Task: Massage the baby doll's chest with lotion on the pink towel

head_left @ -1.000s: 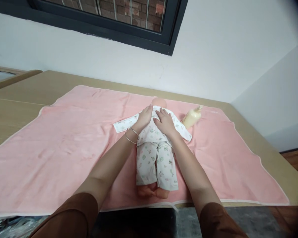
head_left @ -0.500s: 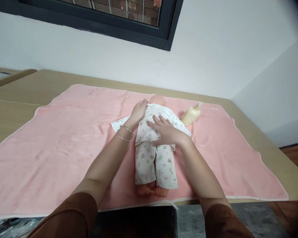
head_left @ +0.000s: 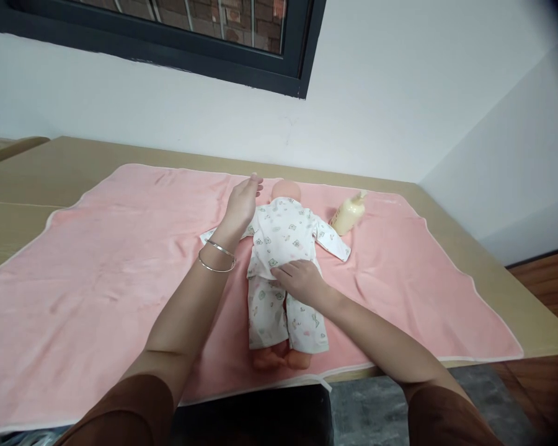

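Observation:
A baby doll (head_left: 286, 238) in a white printed top and matching trousers (head_left: 266, 316) lies stretched out on a pink blanket (head_left: 134, 272); its face is not visible. My right hand (head_left: 302, 280) rests across the doll's lower back at the hem of the top, fingers extended and fairly flat. Beside the doll's head and left shoulder, my left hand (head_left: 242, 201) is raised with its fingers stretched out, holding nothing. It partly covers the doll's left sleeve. Two thin bangles (head_left: 217, 259) circle my left wrist.
A pale yellow pump bottle (head_left: 348, 214) lies tilted on the blanket, right of the doll. The wooden table (head_left: 469, 244) meets a white wall (head_left: 353, 124) at the back, below a dark window frame (head_left: 242, 80). A black object (head_left: 255, 418) stands at the front edge.
My left hand has lifted off the doll's shoulder and moved up and left. My right hand has slid down from mid-back to the top's hem, so the doll's back shows more.

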{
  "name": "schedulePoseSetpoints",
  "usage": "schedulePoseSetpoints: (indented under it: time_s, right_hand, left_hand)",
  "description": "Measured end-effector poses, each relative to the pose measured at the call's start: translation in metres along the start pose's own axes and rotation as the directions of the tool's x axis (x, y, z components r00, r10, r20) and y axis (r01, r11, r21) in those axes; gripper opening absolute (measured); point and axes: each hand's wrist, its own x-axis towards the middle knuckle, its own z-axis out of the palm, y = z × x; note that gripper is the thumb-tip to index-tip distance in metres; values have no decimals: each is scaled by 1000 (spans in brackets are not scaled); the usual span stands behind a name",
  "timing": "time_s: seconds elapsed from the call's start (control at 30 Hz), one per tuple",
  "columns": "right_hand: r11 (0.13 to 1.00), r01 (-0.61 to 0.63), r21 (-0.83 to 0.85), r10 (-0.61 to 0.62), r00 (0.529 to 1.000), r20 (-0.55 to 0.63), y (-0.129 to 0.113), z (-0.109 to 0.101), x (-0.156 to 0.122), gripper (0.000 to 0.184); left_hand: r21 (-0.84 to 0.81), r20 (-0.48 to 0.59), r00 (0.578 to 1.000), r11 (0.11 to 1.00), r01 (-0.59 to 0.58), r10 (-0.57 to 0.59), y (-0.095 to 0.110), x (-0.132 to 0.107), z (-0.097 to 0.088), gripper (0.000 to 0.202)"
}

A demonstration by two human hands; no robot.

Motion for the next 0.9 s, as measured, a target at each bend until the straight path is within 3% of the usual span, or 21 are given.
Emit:
schedulePoseSetpoints:
  time_s: [0.17,0.4,0.47,0.57,0.6,0.67,0.7,0.73,0.8,0.87,0.9]
  right_hand:
    - [999,-29,27,25,987,157,-7,-2,6,28]
    - [957,-84,277,53,991,120,-2,3,10,24]
    - [912,-45,409,-4,993,120,-2,-5,7,22]
    - [785,75,615,-152,986,74,6,-36,-1,23]
    - [772,78,631,-116,993,19,14,-50,-5,27]
    - [858,2,513,86,985,-148,41,-77,-10,37]
    - [899,-138,415,252,939,-234,60,-88,-11,43]
    - [892,-313,325,413,857,-307,81,-97,-11,49]
    - [776,-585,236,624,655,-425,128,-102,-10,59]
    - [711,-661,240,687,581,-436,169,-95,-7,59]
    - [701,-663,265,705,585,-402,185,-88,-5,58]
  left_hand:
    - [-31,71,996,998,-49,51,14,-17,8,65]
    - [-205,265,963,973,109,-52,24,-27,42,69]
    - [-248,353,931,950,188,-92,25,-24,59,74]
    - [-290,509,847,895,339,-156,27,-17,88,78]
    - [-309,555,811,861,405,-182,28,-15,99,78]
    - [-353,630,740,762,543,-235,28,-11,121,81]
    - [-379,654,713,705,600,-255,28,-10,133,84]
    - [-406,668,694,652,641,-266,28,-9,144,86]
    - [-471,685,680,552,688,-262,30,-9,166,88]
    - [-534,692,675,450,716,-254,31,-11,186,86]
    - [-557,696,671,397,729,-256,31,-13,194,85]
